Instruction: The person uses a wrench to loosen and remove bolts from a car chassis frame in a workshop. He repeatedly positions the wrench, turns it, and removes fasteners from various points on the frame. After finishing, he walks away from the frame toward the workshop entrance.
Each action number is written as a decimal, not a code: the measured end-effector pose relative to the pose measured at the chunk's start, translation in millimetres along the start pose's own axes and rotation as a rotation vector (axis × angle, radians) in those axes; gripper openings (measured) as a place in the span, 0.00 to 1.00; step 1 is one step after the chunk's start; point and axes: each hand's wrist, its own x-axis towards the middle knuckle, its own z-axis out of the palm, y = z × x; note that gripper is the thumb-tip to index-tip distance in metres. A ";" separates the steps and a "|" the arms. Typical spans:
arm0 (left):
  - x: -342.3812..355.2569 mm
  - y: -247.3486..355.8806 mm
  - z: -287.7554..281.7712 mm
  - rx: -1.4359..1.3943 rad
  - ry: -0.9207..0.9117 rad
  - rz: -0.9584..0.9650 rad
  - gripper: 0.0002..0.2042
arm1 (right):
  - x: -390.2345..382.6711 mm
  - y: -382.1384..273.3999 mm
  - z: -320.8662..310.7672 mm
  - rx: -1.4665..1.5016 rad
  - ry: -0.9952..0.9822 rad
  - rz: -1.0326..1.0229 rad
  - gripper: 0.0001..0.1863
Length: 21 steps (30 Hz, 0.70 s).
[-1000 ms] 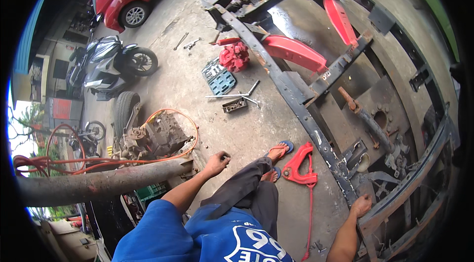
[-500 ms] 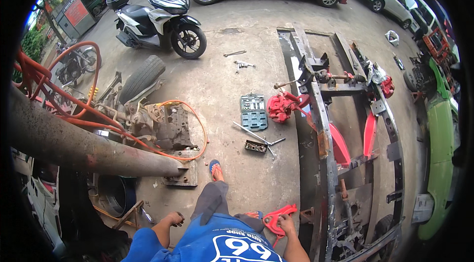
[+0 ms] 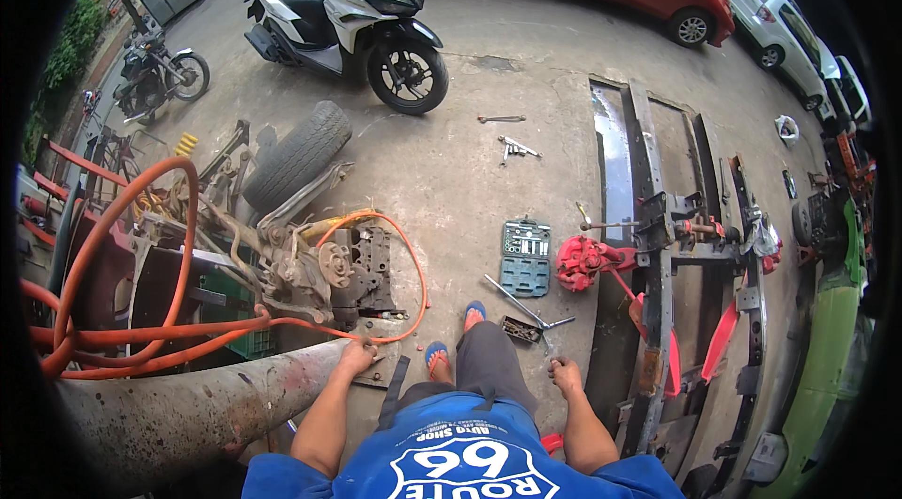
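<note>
My left hand [image 3: 357,355] is beside the end of the thick grey pole [image 3: 272,386], near the orange hose; its fingers are too small to read clearly. My right hand [image 3: 566,372] hangs by my right leg with the fingers curled; whatever is in them, if anything, I cannot make out. Just beyond it lie a four-way lug wrench [image 3: 521,304] and an open metal box [image 3: 521,330] of small parts. A piece of a red suspension arm [image 3: 552,443] shows between my shirt and right forearm, mostly hidden.
Ahead lies an open socket set [image 3: 525,259]. To the right is a vehicle chassis frame [image 3: 648,283] with a red brake assembly [image 3: 581,262]. On the left are a greasy axle assembly [image 3: 331,264], a tire [image 3: 301,156] and an orange hose [image 3: 423,264]. A scooter [image 3: 352,15] stands farther off.
I have stepped forward. My right hand has let go of the red suspension arm and moved toward the lug wrench. My left hand has moved up to the pole's end.
</note>
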 end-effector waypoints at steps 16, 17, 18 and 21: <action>254.1 336.6 -144.5 -0.026 -0.101 -0.079 0.13 | 228.7 -285.2 -19.4 -0.131 -0.104 0.036 0.15; 268.0 348.6 -153.9 -0.010 -0.077 -0.046 0.13 | 239.3 -295.5 -21.1 -0.134 -0.053 -0.020 0.14; 282.9 362.2 -162.2 -0.013 -0.055 -0.045 0.14 | 248.4 -304.1 -22.5 -0.133 0.004 -0.074 0.14; 319.3 398.3 -167.3 -0.075 -0.098 -0.077 0.12 | 266.1 -324.6 -20.0 -0.108 -0.003 0.007 0.18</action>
